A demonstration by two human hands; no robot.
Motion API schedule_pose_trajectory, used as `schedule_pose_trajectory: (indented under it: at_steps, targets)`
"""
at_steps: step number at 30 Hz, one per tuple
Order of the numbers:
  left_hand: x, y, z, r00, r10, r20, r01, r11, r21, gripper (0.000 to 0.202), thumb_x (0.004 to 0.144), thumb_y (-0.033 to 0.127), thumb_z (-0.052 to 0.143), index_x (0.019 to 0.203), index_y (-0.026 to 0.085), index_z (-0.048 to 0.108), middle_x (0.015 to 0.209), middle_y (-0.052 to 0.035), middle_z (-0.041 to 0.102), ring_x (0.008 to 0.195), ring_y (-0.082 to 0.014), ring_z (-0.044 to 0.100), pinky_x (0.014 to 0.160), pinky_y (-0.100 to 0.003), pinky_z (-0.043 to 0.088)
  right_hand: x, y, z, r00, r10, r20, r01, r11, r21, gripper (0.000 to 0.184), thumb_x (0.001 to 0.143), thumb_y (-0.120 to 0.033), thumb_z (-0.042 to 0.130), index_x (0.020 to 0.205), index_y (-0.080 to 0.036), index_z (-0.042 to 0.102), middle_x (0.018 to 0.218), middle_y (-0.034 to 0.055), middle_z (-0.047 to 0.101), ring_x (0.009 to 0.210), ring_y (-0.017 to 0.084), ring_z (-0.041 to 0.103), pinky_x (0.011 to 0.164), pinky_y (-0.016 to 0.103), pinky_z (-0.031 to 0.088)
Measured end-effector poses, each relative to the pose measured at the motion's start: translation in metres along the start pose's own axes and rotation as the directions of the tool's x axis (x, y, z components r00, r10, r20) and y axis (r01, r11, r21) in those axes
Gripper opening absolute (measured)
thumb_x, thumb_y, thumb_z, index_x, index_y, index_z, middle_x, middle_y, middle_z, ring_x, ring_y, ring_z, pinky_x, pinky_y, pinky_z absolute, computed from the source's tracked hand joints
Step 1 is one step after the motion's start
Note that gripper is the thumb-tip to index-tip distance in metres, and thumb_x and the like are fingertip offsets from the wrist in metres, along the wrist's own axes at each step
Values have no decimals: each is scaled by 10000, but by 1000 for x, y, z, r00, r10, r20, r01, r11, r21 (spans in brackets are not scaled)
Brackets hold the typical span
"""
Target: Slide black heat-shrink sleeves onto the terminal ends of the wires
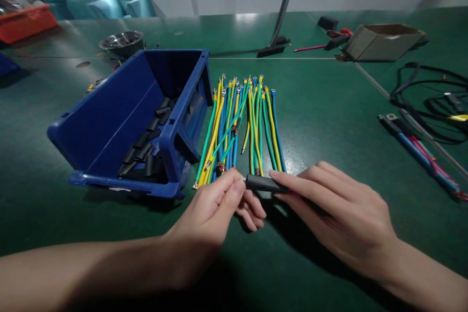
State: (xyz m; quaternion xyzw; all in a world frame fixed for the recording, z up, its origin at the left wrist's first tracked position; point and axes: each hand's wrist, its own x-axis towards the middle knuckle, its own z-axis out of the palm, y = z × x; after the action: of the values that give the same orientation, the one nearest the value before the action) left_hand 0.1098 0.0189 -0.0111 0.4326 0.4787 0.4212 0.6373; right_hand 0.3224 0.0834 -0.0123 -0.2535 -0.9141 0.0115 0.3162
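My left hand (219, 204) pinches a small metal tip (243, 180), perhaps a cable lug, which sticks out of a black sleeve (263, 183). Around the sleeve's other end, the thumb and fingers of my right hand (329, 204) are closed. Whether a cable runs on under my right hand is hidden. Just beyond both hands, several green, yellow and blue cables (269, 129) with metal lugs lie side by side on the green table (314, 122). Some of their near ends show bare copper. To the left, a blue bin (106, 107) holds loose black sleeves (142, 148).
Blue and red cables (424, 156) with lugs lie at the right, near a coiled black cord (409, 83). Farther back are a cardboard box (383, 41), a black stand (271, 50) and a metal bowl (122, 44). An orange crate (27, 24) stands far left.
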Motion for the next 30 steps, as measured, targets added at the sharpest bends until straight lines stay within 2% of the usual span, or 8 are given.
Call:
schedule_pose_trajectory:
  at_steps: [7,11,16,21,23,26,30]
  targets:
    - [1,-6,1,1000,10,-17,-10,999,-48,384,1040,477,477,932,135,613,819,-53,702,711,-154,683,674,-267,552,2,0,1,998,56,28,-60,982,179,233,965,-100,551,1183,-159,606,787,11,637,649,111,572,578,229,458]
    - [1,-6,0,1000,-9,-20,9,1000,10,371,1052,418,445,907,131,631,815,-61,711,709,-156,679,679,-275,546,-2,2,0,993,66,102,-85,976,200,253,967,-93,540,1197,-176,606,915,33,676,711,96,636,626,202,496]
    - [0,-1,0,999,-39,-4,39,998,58,360,1059,379,401,887,147,617,812,-57,702,701,-163,665,678,-292,532,-2,4,0,996,29,86,-44,985,167,282,972,-77,526,1221,-189,596,934,33,707,735,97,652,656,201,502]
    - [0,2,-4,998,7,56,-17,982,188,385,1074,337,379,836,158,622,819,-38,676,741,-148,640,754,-284,507,2,6,1,992,30,125,-63,961,268,270,981,-84,514,1226,-177,581,943,33,714,776,109,644,688,224,494]
    - [0,2,-4,999,18,47,-25,988,151,378,1072,357,399,861,153,637,849,-43,688,757,-146,644,760,-280,509,3,6,2,993,40,112,-70,956,286,263,979,-81,511,1212,-178,586,951,31,719,784,101,654,696,212,491]
    - [2,-1,-4,1000,11,25,-12,1000,12,330,1059,395,452,966,147,648,916,-60,710,800,-160,668,759,-287,528,3,5,2,995,42,86,-65,957,284,247,980,-81,498,1174,-188,606,940,28,725,775,99,671,675,202,489]
    - [4,-3,-3,999,36,-8,-37,996,-82,245,1051,365,485,1031,159,615,907,-53,694,821,-175,673,746,-300,539,2,4,1,991,36,126,-71,956,284,266,985,-100,494,1203,-206,603,940,24,730,769,111,686,660,211,502]
